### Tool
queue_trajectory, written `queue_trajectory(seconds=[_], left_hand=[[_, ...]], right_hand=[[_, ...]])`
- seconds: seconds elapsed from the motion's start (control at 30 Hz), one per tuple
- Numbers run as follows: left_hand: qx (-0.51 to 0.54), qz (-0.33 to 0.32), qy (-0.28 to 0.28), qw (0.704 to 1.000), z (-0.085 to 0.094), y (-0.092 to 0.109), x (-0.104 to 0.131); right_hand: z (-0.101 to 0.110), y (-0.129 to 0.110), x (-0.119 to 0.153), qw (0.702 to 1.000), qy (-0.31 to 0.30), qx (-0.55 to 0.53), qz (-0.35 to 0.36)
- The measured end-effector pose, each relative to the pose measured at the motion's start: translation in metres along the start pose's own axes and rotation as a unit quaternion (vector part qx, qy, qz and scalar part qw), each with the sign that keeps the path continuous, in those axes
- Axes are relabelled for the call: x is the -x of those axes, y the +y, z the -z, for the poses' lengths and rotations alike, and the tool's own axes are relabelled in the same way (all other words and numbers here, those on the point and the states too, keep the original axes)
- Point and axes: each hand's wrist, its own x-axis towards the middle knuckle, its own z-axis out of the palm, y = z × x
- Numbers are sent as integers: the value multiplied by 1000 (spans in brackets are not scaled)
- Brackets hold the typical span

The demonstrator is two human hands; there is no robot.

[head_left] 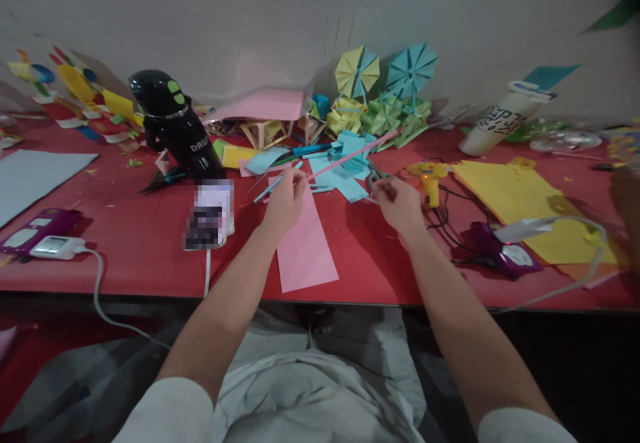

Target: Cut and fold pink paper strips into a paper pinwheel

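Note:
My left hand (pixel 291 193) is closed on one end of a narrow pink paper strip (pixel 355 154), which slants up to the right over blue paper pieces (pixel 343 175). Below that hand a pink sheet (pixel 306 250) lies on the red table (pixel 365 256). My right hand (pixel 399 202) is closed at the handles of a pair of scissors (pixel 374 175), whose blades I cannot make out clearly. A yellow glue gun (pixel 430 180) lies just right of my right hand.
A black bottle (pixel 183 133) and a phone (pixel 209 215) are at left. Folded paper umbrellas (pixel 357 73) stand against the wall. To the right are a white cup (pixel 505 118), yellow sheets (pixel 540 210), and a purple power strip (pixel 503 253) with cables.

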Motion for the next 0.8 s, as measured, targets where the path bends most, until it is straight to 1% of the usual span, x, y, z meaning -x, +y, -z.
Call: queue_trajectory(seconds=[0.1,0.17,0.27,0.4,0.5,0.57,0.63,0.7,0.77,0.8], left_hand=[[-8,-11,29,999,0,1,0],[-9,-17,39,999,1,3,1],[-15,-23,39,999,1,7,1],[-29,-34,27,999,1,11,2],[-40,-37,15,998,0,12,2],[-47,-38,8,998,-1,12,3],[-61,-38,-3,997,-2,13,4],[-79,-39,-22,996,-3,15,4],[-98,-41,-46,993,-4,18,5],[-108,-42,-57,992,-5,19,6]], right_hand=[[1,-2,0,999,32,9,8],[1,-2,0,999,46,1,11],[-2,-5,1,999,36,-23,11],[-4,-10,6,999,-14,-44,8],[-4,-19,10,996,-62,-66,-16],[-4,-27,12,992,-104,-71,-18],[-5,-35,14,985,-153,-79,12],[-8,-41,16,977,-188,-88,53],[-10,-46,17,973,-200,-90,75],[-11,-48,17,972,-203,-93,76]])
